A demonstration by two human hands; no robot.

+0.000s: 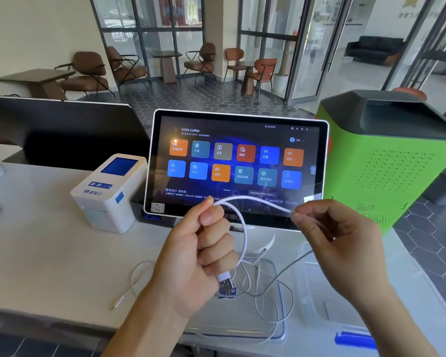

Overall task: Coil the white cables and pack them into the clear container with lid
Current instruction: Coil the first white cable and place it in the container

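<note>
My left hand (196,256) is closed in a fist around a white USB cable (252,200), whose USB plug (225,278) hangs out below the fist. The cable arcs to the right, where my right hand (337,240) pinches it between thumb and fingers. Both hands are raised above the counter in front of a touchscreen. Below them the clear container (281,333) sits on the counter with thin white cables (276,292) lying loose in it. Its clear lid (319,292) with a blue clip (355,340) lies to the right. Another thin white cable (133,284) lies on the counter at left.
A point-of-sale touchscreen (240,163) stands behind my hands. A white receipt printer (108,191) sits to its left and a green machine (386,155) to the right. The white counter (49,253) ends at a front edge near me. Chairs and tables stand beyond.
</note>
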